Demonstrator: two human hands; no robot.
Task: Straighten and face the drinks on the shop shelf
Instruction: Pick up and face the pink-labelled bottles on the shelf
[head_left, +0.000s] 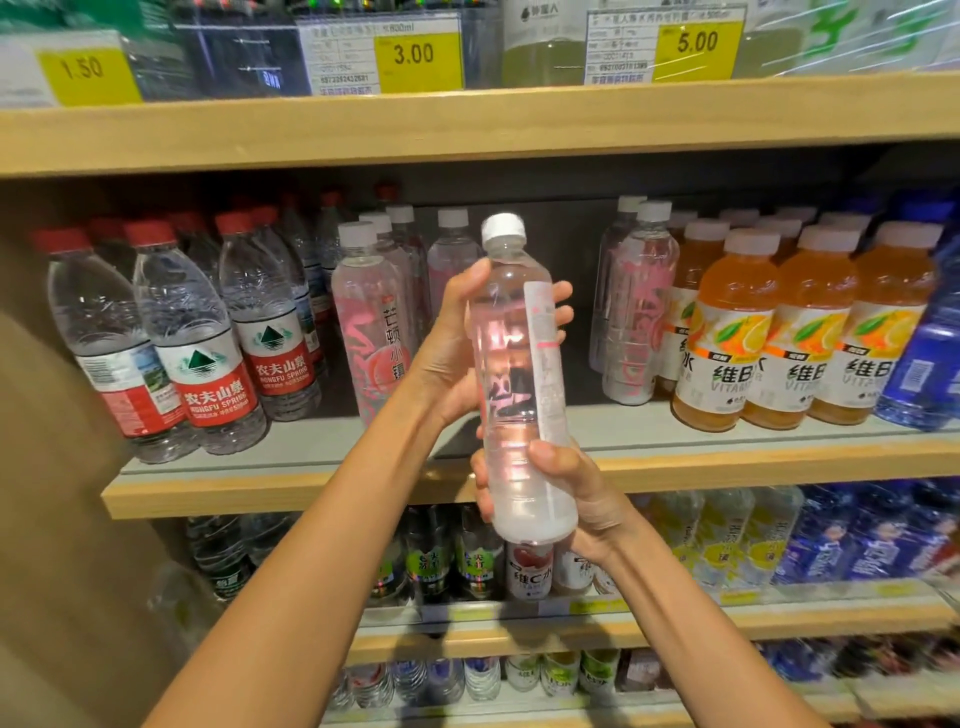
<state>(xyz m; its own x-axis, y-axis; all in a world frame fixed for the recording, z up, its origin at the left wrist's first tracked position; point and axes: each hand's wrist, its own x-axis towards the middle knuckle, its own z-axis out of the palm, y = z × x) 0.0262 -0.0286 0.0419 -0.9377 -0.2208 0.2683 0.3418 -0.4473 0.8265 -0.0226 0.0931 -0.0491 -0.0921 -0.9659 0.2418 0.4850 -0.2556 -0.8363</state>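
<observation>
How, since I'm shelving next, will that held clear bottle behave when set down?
Likely heavy for its size: the clear bottle looks full. Tall and narrow, it may tip if nudged. Glossy plastic, perhaps slippery.

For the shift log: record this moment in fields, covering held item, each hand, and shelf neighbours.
held item: white-capped clear bottle, pink label, upright, off the shelf
left hand: grips its upper body
right hand: grips its base
middle shelf: open gap behind the bottle
further left: red-capped water bottles
further right: orange drinks
</observation>
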